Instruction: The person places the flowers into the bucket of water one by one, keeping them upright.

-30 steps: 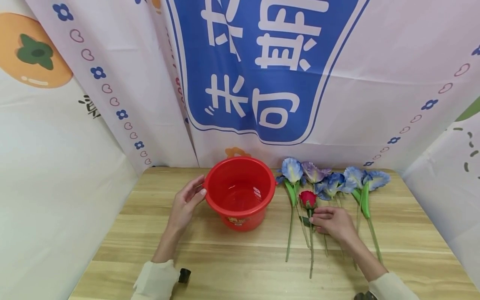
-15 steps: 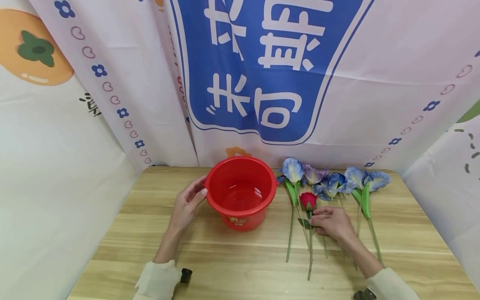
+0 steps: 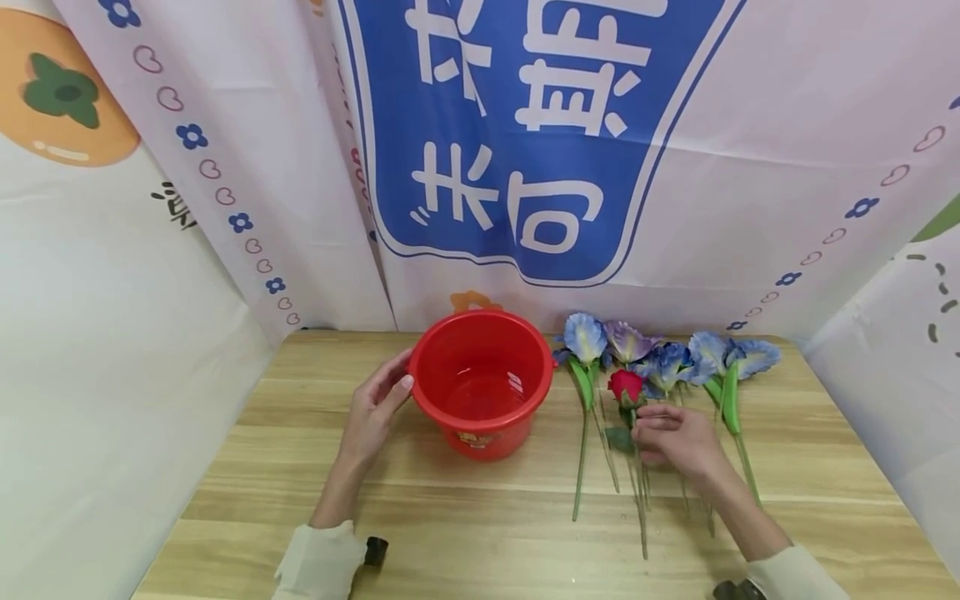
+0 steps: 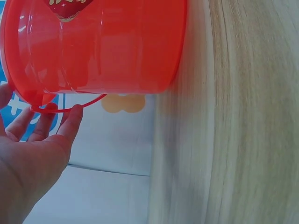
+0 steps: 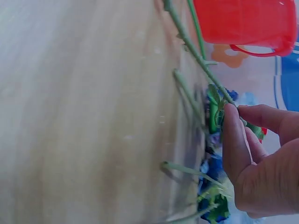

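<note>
A red plastic bucket (image 3: 482,367) stands upright on the table. My left hand (image 3: 375,404) holds its left side, thumb at the rim and fingers by the thin handle (image 4: 88,102). My right hand (image 3: 678,440) pinches the stem of a red rose (image 3: 626,387) just below its leaves. In the right wrist view the rose stem (image 5: 198,58) slants up off the table, while my palm and fingers hide most of the bloom. Blue and purple irises lie behind and beside the rose: a light blue iris (image 3: 585,337), a purple iris (image 3: 628,342) and a darker blue iris (image 3: 667,367).
Two more pale blue irises (image 3: 712,354) lie at the right end of the row. Their stems run toward the front of the wooden table (image 3: 480,533). A printed white curtain (image 3: 712,233) hangs behind the table's back edge.
My right hand has moved slightly to the right, and the rose has shifted right and a little back with it. My left hand and the bucket have stayed in place.
</note>
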{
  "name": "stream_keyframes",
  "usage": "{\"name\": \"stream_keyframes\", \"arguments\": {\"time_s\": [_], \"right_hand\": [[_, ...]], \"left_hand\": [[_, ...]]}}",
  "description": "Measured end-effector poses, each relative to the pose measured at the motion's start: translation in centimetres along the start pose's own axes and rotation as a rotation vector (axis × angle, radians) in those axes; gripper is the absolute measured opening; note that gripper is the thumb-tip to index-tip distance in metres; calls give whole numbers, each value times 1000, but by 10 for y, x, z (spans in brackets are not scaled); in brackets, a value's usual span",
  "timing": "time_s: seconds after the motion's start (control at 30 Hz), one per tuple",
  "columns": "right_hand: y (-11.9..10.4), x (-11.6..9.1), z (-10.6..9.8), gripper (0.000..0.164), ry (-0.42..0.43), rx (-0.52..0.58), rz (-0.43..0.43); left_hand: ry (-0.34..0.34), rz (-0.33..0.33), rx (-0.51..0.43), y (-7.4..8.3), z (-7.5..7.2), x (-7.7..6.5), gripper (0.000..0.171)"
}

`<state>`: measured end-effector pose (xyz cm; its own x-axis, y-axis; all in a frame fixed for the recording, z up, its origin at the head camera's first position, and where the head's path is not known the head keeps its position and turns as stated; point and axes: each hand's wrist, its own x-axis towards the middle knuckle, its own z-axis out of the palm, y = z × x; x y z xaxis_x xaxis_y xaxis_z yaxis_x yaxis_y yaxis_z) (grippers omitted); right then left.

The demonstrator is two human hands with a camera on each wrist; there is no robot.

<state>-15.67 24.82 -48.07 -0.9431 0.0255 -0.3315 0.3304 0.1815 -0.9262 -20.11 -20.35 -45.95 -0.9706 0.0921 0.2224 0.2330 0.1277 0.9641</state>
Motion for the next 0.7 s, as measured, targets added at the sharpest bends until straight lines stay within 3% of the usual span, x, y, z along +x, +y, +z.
{"name": "stream_keyframes", "arguments": {"time_s": [0.27,0.47,0.7], "right_hand": [[-19,-10,-9,54,16,23,-98],[-35,-14,-11,48,18,100,-159],[-52,-17,-10,48,37,95,-205]], "left_hand": [[13,-30,21,1,-1,-2,49],[10,-19,19,2,0,-3,50],[4,-14,17,0,0,-1,49]]}}
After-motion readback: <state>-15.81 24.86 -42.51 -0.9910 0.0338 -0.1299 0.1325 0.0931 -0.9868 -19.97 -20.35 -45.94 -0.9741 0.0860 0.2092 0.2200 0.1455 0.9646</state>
